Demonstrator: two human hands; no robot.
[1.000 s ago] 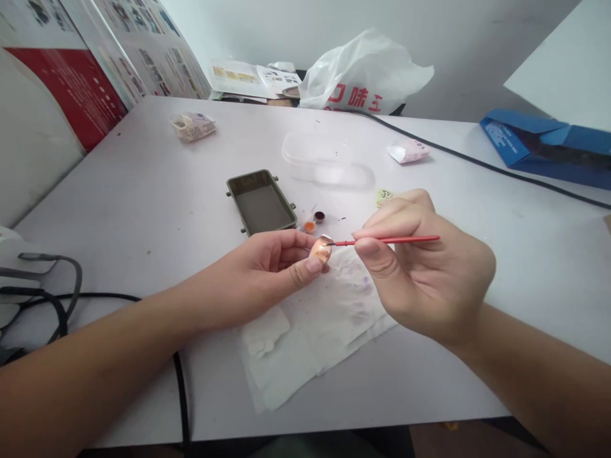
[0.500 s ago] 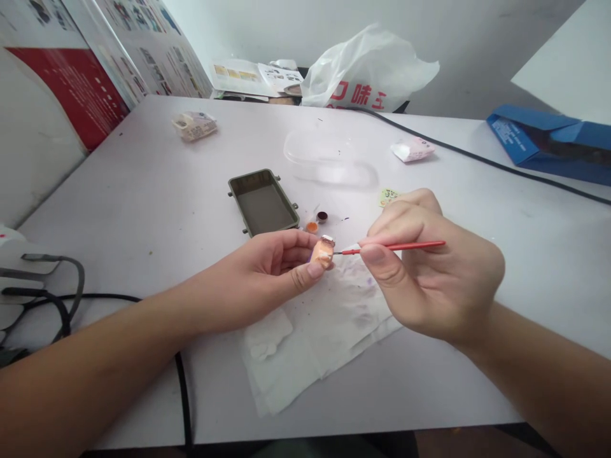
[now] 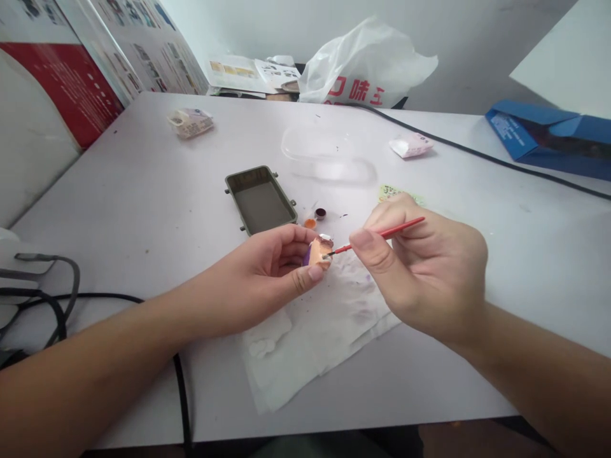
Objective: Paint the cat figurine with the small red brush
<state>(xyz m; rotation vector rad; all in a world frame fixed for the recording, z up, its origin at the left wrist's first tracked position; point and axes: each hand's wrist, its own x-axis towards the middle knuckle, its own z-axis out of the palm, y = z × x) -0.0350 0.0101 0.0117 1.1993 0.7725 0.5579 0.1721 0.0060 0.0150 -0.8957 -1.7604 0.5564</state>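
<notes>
Between the thumb and fingers of my left hand (image 3: 267, 277) is a small painted figurine (image 3: 319, 253), orange with purple, brown and white patches. My right hand (image 3: 424, 273) is closed around a thin red paintbrush (image 3: 389, 231). The dark brush tip meets the orange side of the figurine. Just behind my left hand stand two small paint pots, an orange one (image 3: 310, 224) and a dark one (image 3: 320, 214). Below both hands lie white tissues (image 3: 315, 356) with purple stains.
A dark olive tray (image 3: 293, 219) and a clear plastic lid (image 3: 329, 156) sit behind the hands. Small packets (image 3: 191, 123) lie farther back. A blue box (image 3: 548, 143) and a black cable (image 3: 458, 146) are at the right. A white plastic bag (image 3: 367, 60) stands at the back edge.
The brush is now tilted more steeply, and its tip has moved from the figurine's right edge onto its orange side. The figurine has turned slightly, showing more purple.
</notes>
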